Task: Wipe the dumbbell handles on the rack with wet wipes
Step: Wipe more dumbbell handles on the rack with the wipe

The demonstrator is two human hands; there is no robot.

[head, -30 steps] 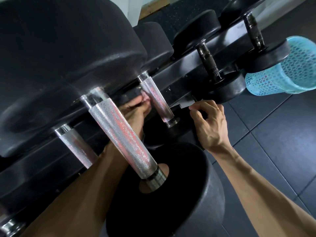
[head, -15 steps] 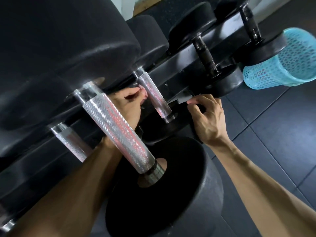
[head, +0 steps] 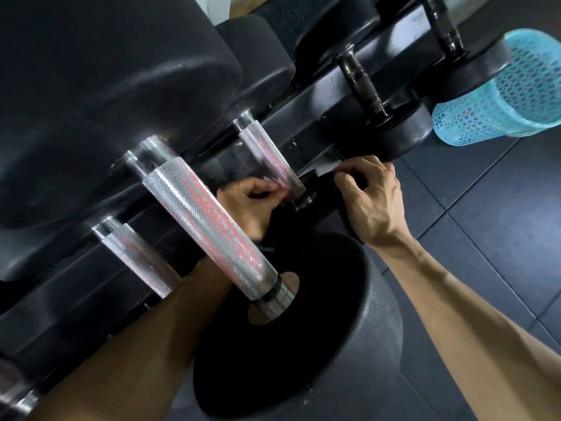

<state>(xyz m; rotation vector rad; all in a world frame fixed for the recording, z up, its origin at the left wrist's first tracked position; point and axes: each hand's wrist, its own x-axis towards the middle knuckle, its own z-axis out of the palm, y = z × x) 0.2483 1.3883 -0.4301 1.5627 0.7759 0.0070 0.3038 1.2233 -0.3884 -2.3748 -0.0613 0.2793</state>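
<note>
Chrome knurled dumbbell handles lie on a black rack (head: 315, 117). The nearest handle (head: 209, 229) crosses the middle, and a smaller handle (head: 267, 159) lies behind it. My left hand (head: 249, 205) reaches under the near handle. Its curled fingers pinch at the left side of the smaller handle's lower end. A white wet wipe (head: 323, 168) shows just right of that handle. My right hand (head: 370, 202) pinches it between thumb and fingertips. The wipe's stretch behind the handle is hidden.
A large black dumbbell head (head: 303, 344) sits under my forearms. A third chrome handle (head: 136, 256) lies at the left, and two dark-handled dumbbells (head: 361, 86) sit further along the rack. A turquoise mesh basket (head: 510, 95) stands on the dark tiled floor (head: 485, 238).
My left hand has slid from the upper part of the smaller handle down to its lower end. My right hand stays pinched at the white wipe.
</note>
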